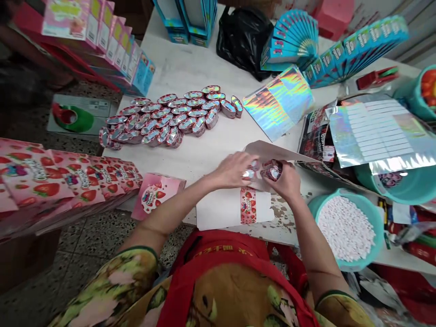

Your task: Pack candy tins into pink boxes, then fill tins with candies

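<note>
Red-and-silver pack point(273, 170), part-hidden, clamped in right fingers point(289, 172); left fingers point(240, 160): cannot tell.

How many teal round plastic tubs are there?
3 visible at right: nearest tub, holding small white pellets; middle tub, partly under shiny silver sheets; far tub, cut by the right edge. More may be hidden.

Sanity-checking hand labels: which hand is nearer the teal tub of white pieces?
Right. The right hand is left of and a little beyond the teal tub; the left hand is farther left.
</note>
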{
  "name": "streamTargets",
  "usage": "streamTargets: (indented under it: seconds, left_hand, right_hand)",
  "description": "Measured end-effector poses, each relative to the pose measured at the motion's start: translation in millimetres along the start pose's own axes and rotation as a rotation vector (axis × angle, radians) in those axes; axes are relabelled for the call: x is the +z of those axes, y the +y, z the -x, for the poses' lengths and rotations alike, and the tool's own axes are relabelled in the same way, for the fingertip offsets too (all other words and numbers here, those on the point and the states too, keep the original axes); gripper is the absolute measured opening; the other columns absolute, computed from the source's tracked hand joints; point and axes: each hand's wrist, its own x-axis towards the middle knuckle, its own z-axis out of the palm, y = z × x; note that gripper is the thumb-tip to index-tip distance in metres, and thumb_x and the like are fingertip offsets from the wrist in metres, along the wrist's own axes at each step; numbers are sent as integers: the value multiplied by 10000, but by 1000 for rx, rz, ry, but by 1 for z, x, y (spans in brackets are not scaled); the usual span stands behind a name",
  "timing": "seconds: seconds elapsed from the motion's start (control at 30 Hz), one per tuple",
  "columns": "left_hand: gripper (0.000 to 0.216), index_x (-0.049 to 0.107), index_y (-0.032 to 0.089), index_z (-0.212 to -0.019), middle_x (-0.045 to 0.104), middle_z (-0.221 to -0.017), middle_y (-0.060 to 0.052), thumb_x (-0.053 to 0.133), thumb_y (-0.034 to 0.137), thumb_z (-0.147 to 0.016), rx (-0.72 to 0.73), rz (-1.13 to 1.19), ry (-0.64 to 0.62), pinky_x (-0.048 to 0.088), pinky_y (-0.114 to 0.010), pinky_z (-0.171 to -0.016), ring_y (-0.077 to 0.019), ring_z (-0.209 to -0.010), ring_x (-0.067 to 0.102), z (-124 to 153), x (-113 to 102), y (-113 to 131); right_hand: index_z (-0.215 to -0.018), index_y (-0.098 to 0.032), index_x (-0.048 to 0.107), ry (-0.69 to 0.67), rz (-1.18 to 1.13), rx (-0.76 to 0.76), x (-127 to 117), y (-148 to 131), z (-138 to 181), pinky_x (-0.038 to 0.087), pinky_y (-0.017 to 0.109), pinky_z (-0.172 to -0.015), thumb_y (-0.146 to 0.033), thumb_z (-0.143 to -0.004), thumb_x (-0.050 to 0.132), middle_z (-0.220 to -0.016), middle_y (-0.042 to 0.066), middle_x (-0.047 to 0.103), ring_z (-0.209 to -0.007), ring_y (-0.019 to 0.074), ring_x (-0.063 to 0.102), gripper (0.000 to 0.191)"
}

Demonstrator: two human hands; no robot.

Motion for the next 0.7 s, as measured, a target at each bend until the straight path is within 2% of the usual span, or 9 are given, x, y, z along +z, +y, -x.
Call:
streamTargets:
  seconds: [0.1, 0.17, 0.27, 0.33, 0.4, 0.47, 0.53, 0.6, 0.7]
  left_hand:
    - [661, 502, 163, -1472, 606, -1328, -193, 609, 465, -893, 137, -148, -59, 433, -476, -1037, -363, -1210, 558, -62, 37, 3]
    - [614, 543, 150, -1447, 604, -1349, -204, 604, 436, -907, 160, -228, -78, 410, -492, -1066, -371, -1241, 544, -84, 59, -10]
    - [611, 509, 193, -1495, 541, -1493, -160, 620, 362, -918, 181, -325, -64, 331, -498, -1176, -337, -1374, 470, -85, 78, -29]
    - [664, 445, 257, -1549, 448, -1604, -107, 636, 365, -923, 154, -361, -24, 238, -540, -1243, -324, -1479, 371, -69, 77, -39]
    - [649, 407, 290, -1574, 415, -1635, -87, 583, 428, -965, -21, -342, 71, 188, -564, -1266, -313, -1524, 321, -45, 62, -57]
    - [653, 358, 256, -1603, 410, -1634, -129, 499, 473, -1003, -382, -312, 246, 189, -555, -1269, -310, -1539, 310, -16, 34, -91]
    - [788, 242, 191, -1647, 295, -1681, -189, 521, 510, -983, -809, -302, 419, 177, -575, -1266, -345, -1579, 212, 14, 3, -139]
    - [1007, 123, 148, -1667, 112, -1725, -215, 619, 584, -907, -1069, -283, 436, 135, -627, -1257, -392, -1606, 51, 38, -19, -188]
    - [1048, 105, 113, -1666, 20, -1730, -223, 632, 589, -895, -1161, -244, 310, 45, -659, -1252, -391, -1608, -49, 56, -25, -237]
  right_hand:
    - [-1241, -122, 569, -36, 107, -8, 18, 28, -25, 484, 469, -897, -820, -766, 596, -1109, 211, 672, -999, 344, 616, 845]
    - [-1233, -119, 570, -54, 156, -21, 35, 30, -37, 462, 486, -940, -805, -767, 613, -1105, 213, 675, -1011, 343, 613, 830]
    - [-1274, -129, 556, -83, 187, -52, 57, 26, -43, 420, 539, -1011, -729, -792, 657, -1188, 225, 658, -1085, 358, 593, 777]
    - [-1337, -129, 529, -70, 195, -84, 64, 22, -37, 379, 605, -1061, -658, -826, 667, -1310, 253, 612, -1196, 395, 550, 748]
    - [-1394, -142, 518, -13, 186, -93, 61, 16, -26, 342, 663, -1096, -576, -877, 642, -1405, 265, 560, -1287, 426, 504, 686]
    - [-1392, -173, 562, 59, 119, -76, 51, 3, -13, 375, 662, -1089, -506, -926, 587, -1392, 256, 575, -1289, 427, 521, 573]
    - [-1347, -200, 618, 90, -33, -121, 42, -23, -6, 449, 604, -1063, -473, -954, 544, -1307, 240, 623, -1235, 393, 576, 484]
    - [-1359, -214, 609, 97, -243, -238, 43, -64, -14, 492, 547, -1059, -476, -959, 542, -1277, 214, 633, -1229, 349, 595, 483]
    - [-1529, -185, 408, 103, -476, -316, 74, -142, -61, 465, 543, -1117, -531, -926, 589, -1472, 205, 503, -1386, 326, 492, 718]
